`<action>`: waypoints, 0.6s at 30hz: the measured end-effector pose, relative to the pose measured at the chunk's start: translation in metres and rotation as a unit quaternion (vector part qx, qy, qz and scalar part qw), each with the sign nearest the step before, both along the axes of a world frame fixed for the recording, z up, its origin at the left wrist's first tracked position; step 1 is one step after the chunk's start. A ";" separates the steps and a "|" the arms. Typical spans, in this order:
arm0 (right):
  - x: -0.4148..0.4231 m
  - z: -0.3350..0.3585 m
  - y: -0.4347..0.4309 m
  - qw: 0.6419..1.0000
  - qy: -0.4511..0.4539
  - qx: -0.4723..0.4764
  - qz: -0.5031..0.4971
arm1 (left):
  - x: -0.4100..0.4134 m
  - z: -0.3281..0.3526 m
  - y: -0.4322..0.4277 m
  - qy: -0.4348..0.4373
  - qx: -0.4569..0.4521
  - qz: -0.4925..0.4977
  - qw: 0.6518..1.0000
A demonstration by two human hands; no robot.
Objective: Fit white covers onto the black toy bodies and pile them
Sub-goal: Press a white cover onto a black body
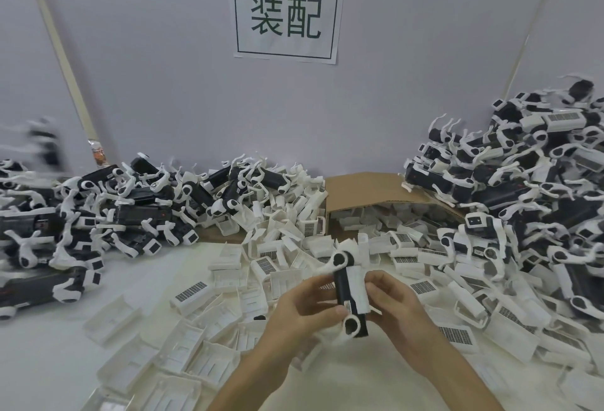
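Note:
I hold one black toy body upright above the table, low in the middle of the view. A white cover lies along its right side. My left hand grips the body from the left, thumb near its lower white leg joint. From the right, my right hand grips the cover and body with curled fingers. Loose white covers lie spread over the table under and around my hands. Black toy bodies with white legs are heaped at the left and, in a taller pile, at the right.
A tipped cardboard box at the back middle spills more white covers. A grey wall with a paper sign stands behind. Bare white table shows at the lower left. A blurred toy shows at the far left.

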State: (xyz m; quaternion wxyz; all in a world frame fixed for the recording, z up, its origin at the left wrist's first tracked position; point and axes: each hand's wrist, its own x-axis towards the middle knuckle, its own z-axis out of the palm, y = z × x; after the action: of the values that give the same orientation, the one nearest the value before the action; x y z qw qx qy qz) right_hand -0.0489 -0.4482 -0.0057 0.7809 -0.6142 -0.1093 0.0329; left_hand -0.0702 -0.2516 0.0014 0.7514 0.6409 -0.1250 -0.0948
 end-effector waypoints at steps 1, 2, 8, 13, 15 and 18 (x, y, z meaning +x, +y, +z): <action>-0.001 0.000 0.000 1.000 -0.005 -0.007 0.008 | -0.001 0.000 -0.001 0.000 0.011 -0.008 1.000; -0.002 0.001 0.002 1.000 -0.012 -0.018 0.016 | -0.002 0.000 -0.002 0.005 0.018 -0.017 1.000; -0.006 0.003 0.011 0.991 -0.069 -0.106 -0.038 | -0.004 -0.002 -0.006 0.022 -0.002 0.008 1.000; -0.008 -0.001 0.017 0.982 -0.066 -0.173 -0.034 | -0.002 -0.006 -0.006 0.018 0.006 0.019 1.000; -0.008 -0.002 0.018 0.984 -0.051 -0.168 -0.029 | -0.002 -0.009 -0.008 0.029 0.005 0.014 0.999; -0.009 -0.003 0.018 0.987 -0.014 -0.158 -0.003 | -0.001 -0.012 -0.010 0.045 -0.002 -0.002 0.999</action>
State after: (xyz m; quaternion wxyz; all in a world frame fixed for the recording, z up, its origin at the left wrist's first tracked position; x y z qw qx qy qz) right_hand -0.0577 -0.4301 -0.0083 0.6725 -0.7306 -0.1114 0.0388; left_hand -0.0715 -0.2614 -0.0107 0.7574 0.6342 -0.0924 -0.1251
